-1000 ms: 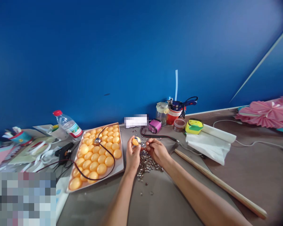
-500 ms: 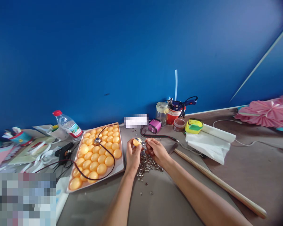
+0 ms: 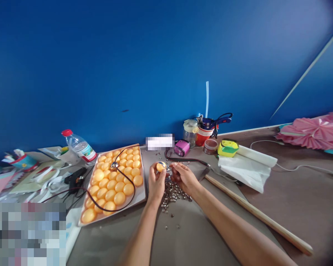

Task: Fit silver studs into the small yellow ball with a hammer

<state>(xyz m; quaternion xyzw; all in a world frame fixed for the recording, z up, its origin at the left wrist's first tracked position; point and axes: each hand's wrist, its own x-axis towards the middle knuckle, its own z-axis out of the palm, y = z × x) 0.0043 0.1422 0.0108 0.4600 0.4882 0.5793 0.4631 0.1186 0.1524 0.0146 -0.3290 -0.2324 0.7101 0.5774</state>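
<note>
Between the thumb and fingers of my left hand [image 3: 157, 183] is an orange ping-pong ball [image 3: 161, 167] with a dark marking on top. Close to its right, my right hand [image 3: 185, 177] has its fingers pinched together; whatever they hold is too small to make out. Under and in front of both hands lies a heap of small shiny metal pieces [image 3: 173, 192], perhaps bells or beads, with a few strays toward me. Left of my hands, a shallow white tray [image 3: 142, 190] bears many orange balls [image 3: 110, 195], with a dark cord [image 3: 133, 188] looped over them.
A water bottle [image 3: 81, 147] leans behind the tray. Behind my hands stand a purple box [image 3: 182, 147], a lidded jar [image 3: 190, 133], a red cup of tools [image 3: 204, 137] and a yellow container [image 3: 227, 148]. A wooden stick [image 3: 258, 214] and white sheeting [image 3: 244, 171] lie to the right.
Both hands stay almost in place. The right fingertips have shifted very slightly; the ball remains in my left hand.
</note>
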